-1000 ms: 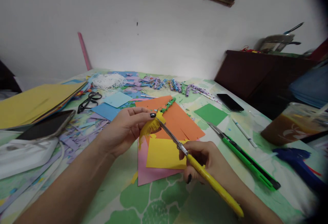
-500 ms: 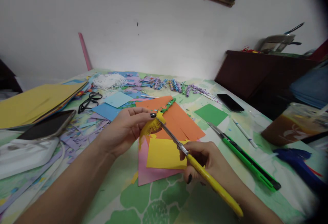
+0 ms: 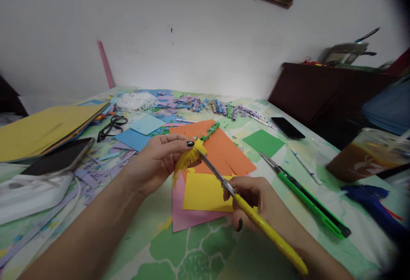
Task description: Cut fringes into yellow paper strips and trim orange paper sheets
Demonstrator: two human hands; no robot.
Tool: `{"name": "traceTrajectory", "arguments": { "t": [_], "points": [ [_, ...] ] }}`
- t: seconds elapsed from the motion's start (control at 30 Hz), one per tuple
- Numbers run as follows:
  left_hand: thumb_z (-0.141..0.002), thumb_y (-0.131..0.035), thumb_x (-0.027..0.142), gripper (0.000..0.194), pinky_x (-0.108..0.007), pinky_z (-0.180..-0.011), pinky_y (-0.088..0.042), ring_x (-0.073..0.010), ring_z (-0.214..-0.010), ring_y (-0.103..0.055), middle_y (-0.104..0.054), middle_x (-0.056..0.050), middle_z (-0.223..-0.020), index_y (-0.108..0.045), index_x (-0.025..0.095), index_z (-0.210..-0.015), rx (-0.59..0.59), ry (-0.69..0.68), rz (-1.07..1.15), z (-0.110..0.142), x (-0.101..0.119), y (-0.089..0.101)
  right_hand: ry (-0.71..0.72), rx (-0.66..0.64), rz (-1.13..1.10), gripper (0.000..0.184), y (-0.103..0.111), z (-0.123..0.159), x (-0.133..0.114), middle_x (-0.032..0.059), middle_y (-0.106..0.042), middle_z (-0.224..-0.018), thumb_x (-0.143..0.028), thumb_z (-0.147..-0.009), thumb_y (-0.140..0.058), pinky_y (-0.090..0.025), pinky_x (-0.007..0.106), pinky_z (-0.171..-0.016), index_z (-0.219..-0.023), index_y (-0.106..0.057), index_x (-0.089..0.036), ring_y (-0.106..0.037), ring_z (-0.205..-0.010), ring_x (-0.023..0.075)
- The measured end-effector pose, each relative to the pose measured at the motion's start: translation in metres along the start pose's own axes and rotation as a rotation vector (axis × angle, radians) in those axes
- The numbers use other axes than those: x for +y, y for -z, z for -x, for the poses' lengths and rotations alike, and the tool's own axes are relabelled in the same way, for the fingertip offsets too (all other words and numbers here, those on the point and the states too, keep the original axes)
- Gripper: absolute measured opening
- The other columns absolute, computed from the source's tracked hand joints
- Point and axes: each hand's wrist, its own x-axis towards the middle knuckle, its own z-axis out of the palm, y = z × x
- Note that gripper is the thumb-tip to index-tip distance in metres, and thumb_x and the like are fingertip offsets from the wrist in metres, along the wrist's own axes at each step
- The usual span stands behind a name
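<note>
Between thumb and fingers, my left hand [image 3: 156, 158] pinches a yellow fringed paper strip [image 3: 187, 159] with many fine cuts along its edge. My right hand [image 3: 253, 203] is closed round yellow-handled scissors [image 3: 221, 176], whose blade tips meet the strip beside my left thumb. Just beyond the strip lies a green curled paper piece [image 3: 210, 130]; I cannot tell whether it is joined to it. Below the hands, a yellow paper sheet [image 3: 205, 192] rests on a pink sheet [image 3: 178, 214] and an orange sheet [image 3: 224, 147].
At right lie a green utility knife [image 3: 312, 201] with its blade out, a green paper square [image 3: 263, 142], a phone [image 3: 287, 128], a drink cup [image 3: 361, 156] and a blue glue gun [image 3: 371, 203]. At left are glasses [image 3: 112, 127], paper scraps [image 3: 92, 177] and another phone [image 3: 59, 156].
The scissor handles have swung slightly apart, with my right thumb shifting a little down and right. My left hand and the strip have barely moved.
</note>
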Motion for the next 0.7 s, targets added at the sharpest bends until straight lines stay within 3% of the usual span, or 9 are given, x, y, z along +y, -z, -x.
{"name": "traceTrajectory", "arguments": {
  "t": [0.5, 0.7],
  "points": [
    [-0.055, -0.083, 0.022, 0.02, -0.031, -0.073, -0.057, -0.0202, -0.067, -0.07, -0.074, -0.007, -0.068, -0.071, 0.013, -0.069, 0.024, 0.002, -0.019, -0.0006, -0.0008, -0.0004, 0.02, -0.003, -0.005, 0.023, 0.0003, -0.0001, 0.0011, -0.0025, -0.057, -0.055, -0.025, -0.063, -0.081, -0.047, 0.021, -0.047, -0.07, -0.06, -0.016, -0.057, -0.051, 0.0123],
    [-0.057, -0.082, 0.021, 0.019, -0.031, -0.072, -0.057, -0.0204, -0.069, -0.07, -0.074, -0.007, -0.069, -0.071, 0.013, -0.07, 0.02, 0.007, -0.023, -0.0004, -0.0004, -0.0004, 0.034, 0.0, 0.024, 0.025, -0.0003, -0.0007, -0.0006, -0.0005, -0.06, -0.058, -0.028, -0.064, -0.082, -0.045, 0.02, -0.045, -0.072, -0.062, -0.016, -0.056, -0.052, 0.0121]
  ]
}}
